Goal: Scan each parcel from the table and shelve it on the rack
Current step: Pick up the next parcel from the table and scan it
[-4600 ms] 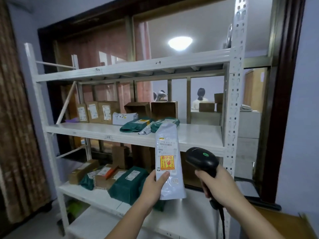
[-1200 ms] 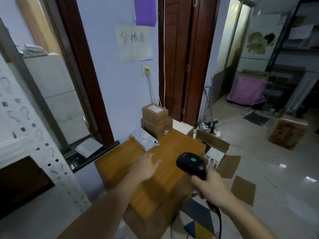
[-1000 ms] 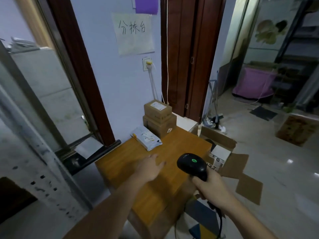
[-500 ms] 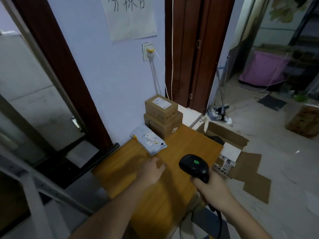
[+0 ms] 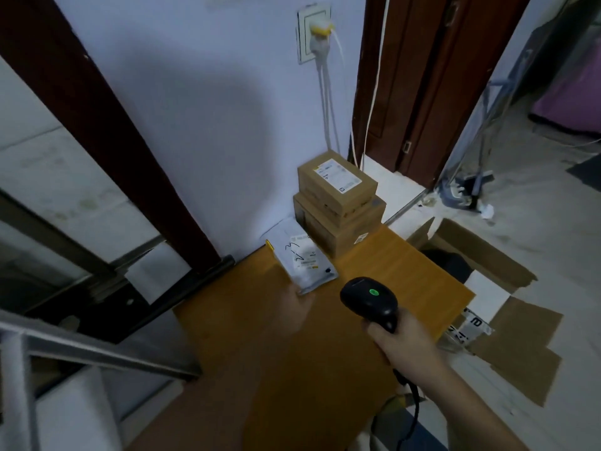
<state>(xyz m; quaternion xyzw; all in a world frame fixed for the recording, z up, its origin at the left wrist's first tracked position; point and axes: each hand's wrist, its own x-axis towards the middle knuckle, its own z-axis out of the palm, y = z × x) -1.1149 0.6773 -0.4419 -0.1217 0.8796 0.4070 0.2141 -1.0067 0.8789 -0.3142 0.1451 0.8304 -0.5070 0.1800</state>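
Head view looks down on a wooden table (image 5: 383, 275) set against a pale wall. Right hand (image 5: 406, 343) has its fingers wrapped round the handle of a black barcode scanner (image 5: 369, 299), whose top shows a lit green dot; the scanner's cable (image 5: 413, 415) hangs below the wrist. Left hand (image 5: 292, 312) is blurred, stretched out over the table to the left of the scanner, with its fingertips at the near edge of a white plastic mailer parcel (image 5: 304, 260); whether the fingers grip it or only touch it cannot be told. That mailer lies flat on the table just beyond the left hand, a label and black scribble on its upper face. Beyond the scanner, touching the mailer's far right side, two brown cardboard box parcels are stacked by the wall: a small labelled box (image 5: 336, 180) on a larger box (image 5: 341, 226). To the right of the right hand, on the floor, an opened cardboard carton (image 5: 487, 265) lies with its flaps spread.
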